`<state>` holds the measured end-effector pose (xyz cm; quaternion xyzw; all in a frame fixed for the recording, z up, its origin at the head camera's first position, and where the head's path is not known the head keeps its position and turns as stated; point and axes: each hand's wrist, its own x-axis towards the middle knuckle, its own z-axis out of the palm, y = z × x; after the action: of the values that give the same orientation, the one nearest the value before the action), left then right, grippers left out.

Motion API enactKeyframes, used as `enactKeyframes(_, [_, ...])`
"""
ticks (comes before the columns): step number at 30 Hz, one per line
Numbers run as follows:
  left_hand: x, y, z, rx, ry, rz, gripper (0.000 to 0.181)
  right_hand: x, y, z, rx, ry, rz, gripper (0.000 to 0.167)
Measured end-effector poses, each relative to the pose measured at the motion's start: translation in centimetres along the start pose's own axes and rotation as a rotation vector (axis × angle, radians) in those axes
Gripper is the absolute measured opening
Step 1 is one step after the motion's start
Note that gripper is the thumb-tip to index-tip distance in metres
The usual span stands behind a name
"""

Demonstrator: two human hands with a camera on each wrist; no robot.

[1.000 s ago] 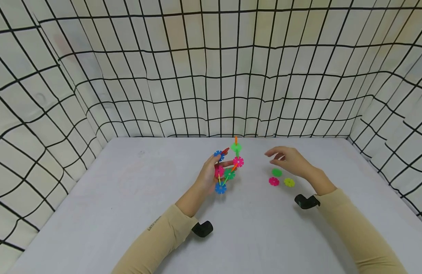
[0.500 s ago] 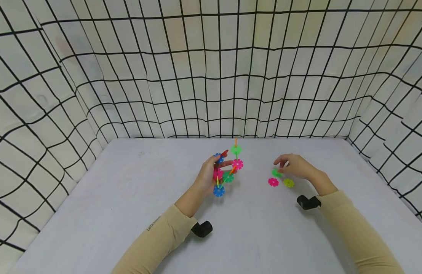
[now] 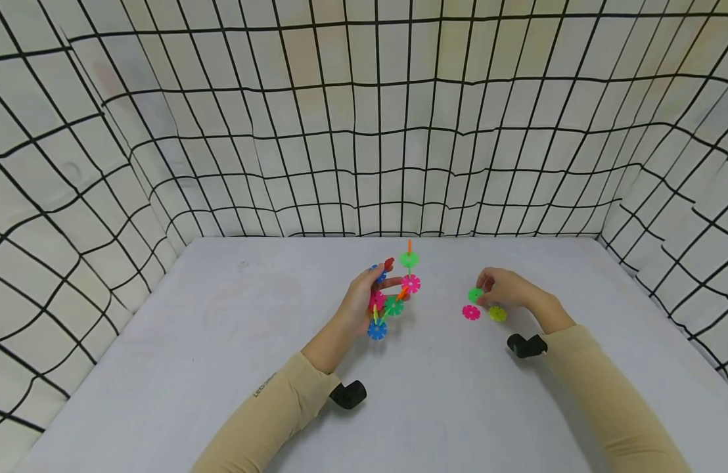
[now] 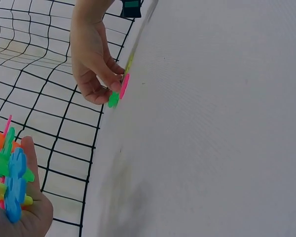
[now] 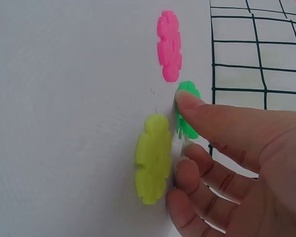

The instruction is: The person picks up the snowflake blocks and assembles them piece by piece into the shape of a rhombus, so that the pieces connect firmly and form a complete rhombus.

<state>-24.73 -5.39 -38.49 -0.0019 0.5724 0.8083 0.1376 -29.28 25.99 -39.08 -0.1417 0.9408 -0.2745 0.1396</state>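
Observation:
My left hand (image 3: 358, 303) holds a chain of joined plastic snowflake discs (image 3: 377, 330) in blue, pink, green, orange, yellow and red. The chain's far end rises beyond the fingers, with a light green disc and an orange one on top. Over to the right, my right hand (image 3: 508, 289) pinches the rim of a loose green snowflake disc (image 3: 474, 295). In the right wrist view the thumb lies across that green disc (image 5: 191, 88), hiding part of it. A pink disc (image 3: 471, 313) and a yellow disc (image 3: 497, 314) lie close by, flat on the table.
A white-covered table (image 3: 234, 341) lies under both hands. White walls with black netting (image 3: 364, 131) stand behind it and at both sides. Black wrist cameras (image 3: 349, 395) stick out from the sleeves.
My right hand has come down and slightly right onto the green disc and taken hold of its rim. The left hand stays in place with the chain, which has tilted slightly.

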Motion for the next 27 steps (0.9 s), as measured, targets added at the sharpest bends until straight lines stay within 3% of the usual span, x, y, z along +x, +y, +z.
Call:
enactKeyframes(5, [0.1, -0.1, 0.1, 0.025, 0.009, 0.003, 0.035, 0.1, 0.2, 0.1, 0.021, 0.006, -0.008, 0.027])
enactKeyframes(10, [0.3, -0.1, 0.2, 0.037, 0.013, 0.0, 0.035, -0.1, 0.0, 0.0, 0.107, 0.029, -0.027, 0.021])
enactKeyframes(19, [0.3, -0.1, 0.3, 0.045, 0.005, 0.005, 0.035, -0.7, -3.0, -1.2, 0.249, 0.254, -0.133, 0.029])
enactKeyframes(27, [0.4, -0.2, 0.5, 0.036, -0.001, -0.002, 0.035, -1.0, -6.5, -1.5, 0.315, 0.336, -0.21, 0.033])
